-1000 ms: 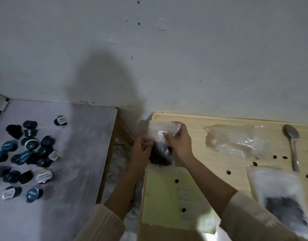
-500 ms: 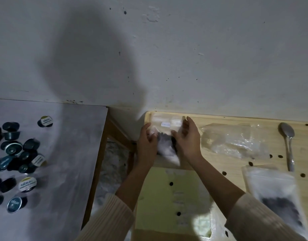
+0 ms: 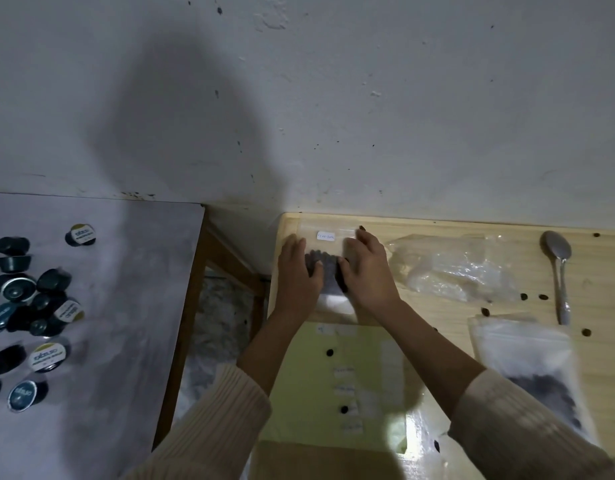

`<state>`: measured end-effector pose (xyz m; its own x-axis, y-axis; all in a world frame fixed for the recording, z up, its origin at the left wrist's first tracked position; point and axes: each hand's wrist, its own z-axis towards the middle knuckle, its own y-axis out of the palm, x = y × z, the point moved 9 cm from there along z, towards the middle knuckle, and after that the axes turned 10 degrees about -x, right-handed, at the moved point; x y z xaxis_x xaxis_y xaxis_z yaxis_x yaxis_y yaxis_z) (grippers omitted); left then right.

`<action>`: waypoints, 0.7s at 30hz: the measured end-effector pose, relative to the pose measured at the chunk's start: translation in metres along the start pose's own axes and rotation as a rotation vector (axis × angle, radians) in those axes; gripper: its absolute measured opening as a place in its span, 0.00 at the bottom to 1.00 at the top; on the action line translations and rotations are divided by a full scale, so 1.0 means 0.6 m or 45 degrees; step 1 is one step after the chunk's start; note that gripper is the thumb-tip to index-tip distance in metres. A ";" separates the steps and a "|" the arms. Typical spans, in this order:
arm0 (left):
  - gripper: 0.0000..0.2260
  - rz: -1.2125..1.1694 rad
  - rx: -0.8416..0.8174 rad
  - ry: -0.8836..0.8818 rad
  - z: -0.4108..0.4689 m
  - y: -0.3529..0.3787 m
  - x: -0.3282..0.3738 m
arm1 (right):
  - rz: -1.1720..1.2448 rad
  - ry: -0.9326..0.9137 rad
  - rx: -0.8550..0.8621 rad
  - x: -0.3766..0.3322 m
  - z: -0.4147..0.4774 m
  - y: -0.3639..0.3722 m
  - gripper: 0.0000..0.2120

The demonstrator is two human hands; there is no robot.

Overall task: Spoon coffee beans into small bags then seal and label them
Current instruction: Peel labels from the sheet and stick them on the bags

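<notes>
Straight fingers point(image 3: 293, 244) of the left hand point(image 3: 297, 275) and right hand point(image 3: 366, 271) press the labelled bean bag point(image 3: 328, 259) onto the table point(image 3: 604, 271); gentle, even pressure should spare the seal.

Hands point(image 3: 297, 273) point(image 3: 368, 271) press bag point(image 3: 330, 252); label point(image 3: 326, 236) up

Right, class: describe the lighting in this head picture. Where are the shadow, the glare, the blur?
Head view: dim overall; a broad soft shadow on the wall; a bright glare patch at the edge of the green sheet; the white label too blurred to read.
</notes>
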<state>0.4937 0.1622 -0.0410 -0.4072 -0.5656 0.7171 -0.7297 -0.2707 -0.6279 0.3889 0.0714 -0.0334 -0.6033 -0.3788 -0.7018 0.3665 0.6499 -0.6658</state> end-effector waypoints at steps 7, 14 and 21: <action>0.22 0.025 -0.015 0.003 -0.009 -0.008 0.015 | -0.006 -0.024 -0.057 -0.015 -0.028 -0.016 0.19; 0.07 -0.394 0.315 0.416 -0.100 -0.028 0.198 | 0.172 -0.125 0.468 -0.034 -0.166 -0.170 0.12; 0.06 -0.379 -0.143 0.550 -0.194 0.166 0.297 | 0.138 0.223 0.782 0.130 -0.358 -0.280 0.13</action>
<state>0.2844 0.1251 0.0592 -0.3451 -0.0989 0.9333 -0.8928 -0.2721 -0.3590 0.1279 0.0742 0.0783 -0.6278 -0.1850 -0.7561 0.7389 0.1638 -0.6536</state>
